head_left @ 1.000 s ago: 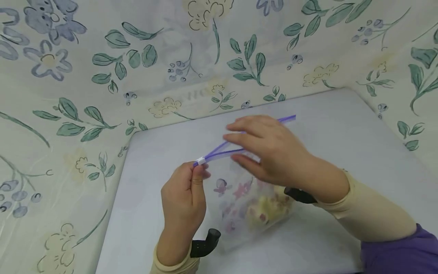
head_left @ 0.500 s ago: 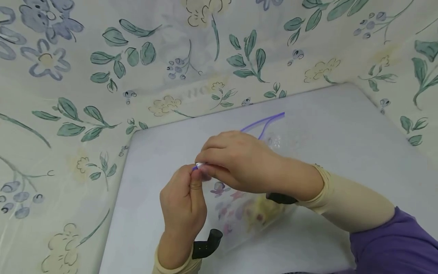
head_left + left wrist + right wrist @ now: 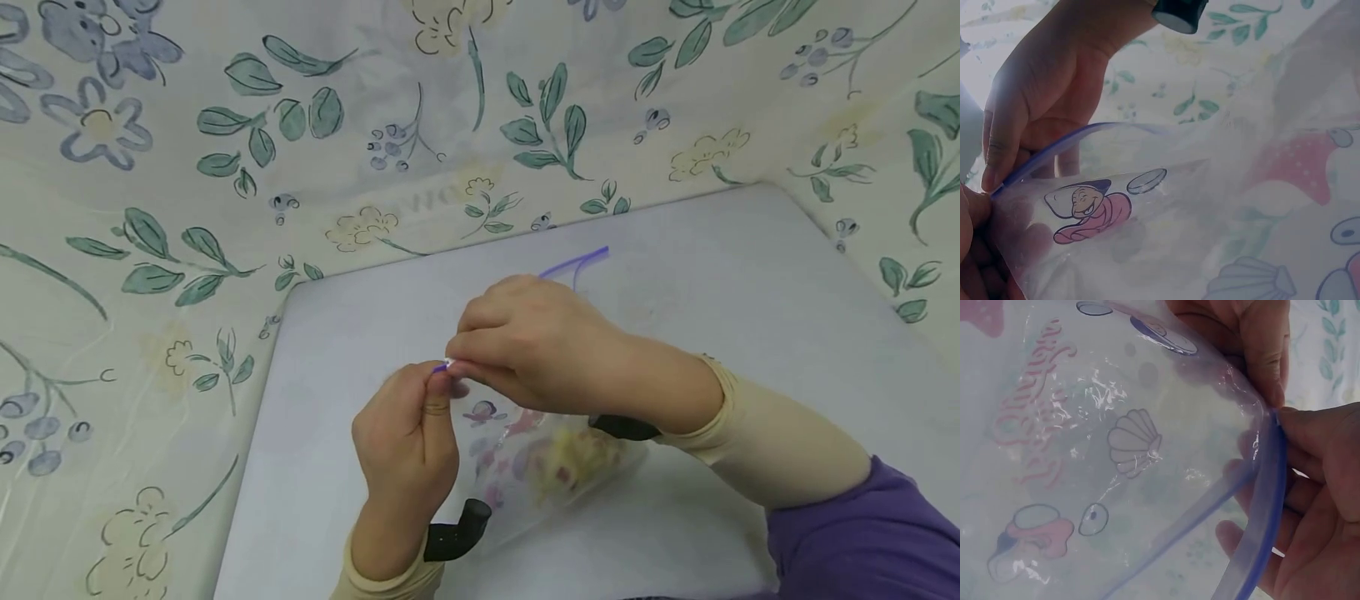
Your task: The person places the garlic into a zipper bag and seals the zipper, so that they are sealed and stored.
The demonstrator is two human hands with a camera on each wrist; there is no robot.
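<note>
A clear printed zip bag [image 3: 517, 500] with pink and purple cartoon figures hangs between the two hands, its purple zip strip [image 3: 573, 262] running along the top. Inside lies something yellow with dark red spots [image 3: 577, 462]; its kind is unclear. The left hand [image 3: 408, 450] pinches the strip's near left end between thumb and finger. Just beside it, the right hand [image 3: 536, 346] pinches the small white slider [image 3: 449, 363], mostly hidden by the fingertips. In the right wrist view the two purple edges [image 3: 1266, 512] stand apart beyond the right thumb.
The bag is above a white tabletop [image 3: 330, 325], whose far edge meets a flower-patterned cloth [image 3: 405, 108]. Black wrist cameras [image 3: 459, 533] are on both wrists, close below the hands.
The right hand has come left and down from above the open strip to pinch the slider, then shifted slightly right with it. The left hand keeps its pinch almost in place.
</note>
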